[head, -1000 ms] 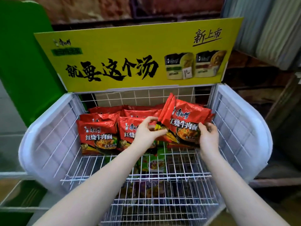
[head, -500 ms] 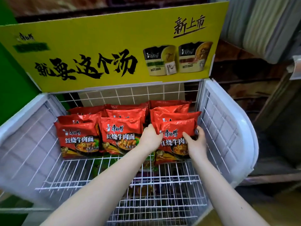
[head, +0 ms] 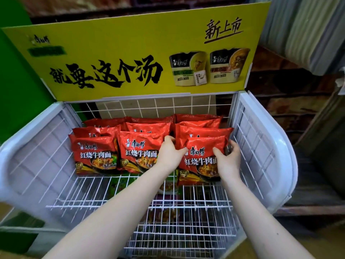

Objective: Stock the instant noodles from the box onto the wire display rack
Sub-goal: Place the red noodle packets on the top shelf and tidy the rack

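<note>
Rack: a white wire display rack (head: 265,146) with curved white side panels is seen from above; its wire shelf slopes toward the viewer.
Sign: a yellow cardboard header sign (head: 130,53) with black brush lettering and two printed noodle cups is mounted upright along the back edge of the rack.
Stock: red foil packets of instant noodles are arranged in three columns at the back of the shelf, each packet overlapping the one behind it.
Left column: its front red packet (head: 95,156) is leaned back against those behind, label facing forward.
Middle column: its front red packet (head: 140,152) is set just beside the left one, partly covered by the left hand.
Right column: the front red noodle packet (head: 202,157) is held at both side edges, its lower edge resting on the wire shelf, close to the right side panel.
Left hand (head: 169,155): curled around the left edge of the held packet, thumb laid on its face, fingers tucked between it and the middle column.
Right hand (head: 228,159): closed on the right edge of the same packet, thumb on the front; the fingers appear to be wrapped behind it, though this part is dim.
Lower tier: green and purple packets (head: 168,186) are glimpsed through the wire below the shelf, too blurred to be identified.
</note>
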`<act>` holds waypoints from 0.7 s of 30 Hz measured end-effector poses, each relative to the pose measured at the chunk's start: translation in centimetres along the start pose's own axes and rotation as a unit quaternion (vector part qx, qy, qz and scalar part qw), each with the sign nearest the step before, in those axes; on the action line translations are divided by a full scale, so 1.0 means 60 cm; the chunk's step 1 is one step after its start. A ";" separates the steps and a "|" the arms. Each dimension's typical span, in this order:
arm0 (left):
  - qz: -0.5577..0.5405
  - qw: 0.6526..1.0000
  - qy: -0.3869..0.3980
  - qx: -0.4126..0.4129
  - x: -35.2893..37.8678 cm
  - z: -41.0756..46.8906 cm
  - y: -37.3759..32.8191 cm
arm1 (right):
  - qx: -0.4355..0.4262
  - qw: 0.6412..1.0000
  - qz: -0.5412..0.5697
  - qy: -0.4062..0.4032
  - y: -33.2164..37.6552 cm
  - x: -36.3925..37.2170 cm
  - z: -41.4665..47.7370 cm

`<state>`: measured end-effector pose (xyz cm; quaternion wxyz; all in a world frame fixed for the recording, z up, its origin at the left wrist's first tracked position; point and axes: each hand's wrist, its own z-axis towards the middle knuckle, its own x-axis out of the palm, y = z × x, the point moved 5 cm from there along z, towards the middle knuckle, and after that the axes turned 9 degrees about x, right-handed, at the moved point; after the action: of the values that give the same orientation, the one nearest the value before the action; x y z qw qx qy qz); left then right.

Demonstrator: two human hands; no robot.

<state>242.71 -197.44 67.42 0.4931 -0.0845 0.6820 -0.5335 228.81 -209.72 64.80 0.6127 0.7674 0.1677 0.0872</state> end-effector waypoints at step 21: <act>-0.154 0.980 0.110 0.066 -0.235 -0.263 0.173 | -0.062 0.997 -0.039 0.031 -0.070 0.142 -0.399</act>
<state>241.99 -173.87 66.33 0.3315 -0.0962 0.6740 -0.6531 227.97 -183.98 65.74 0.6563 0.7180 0.2108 0.0965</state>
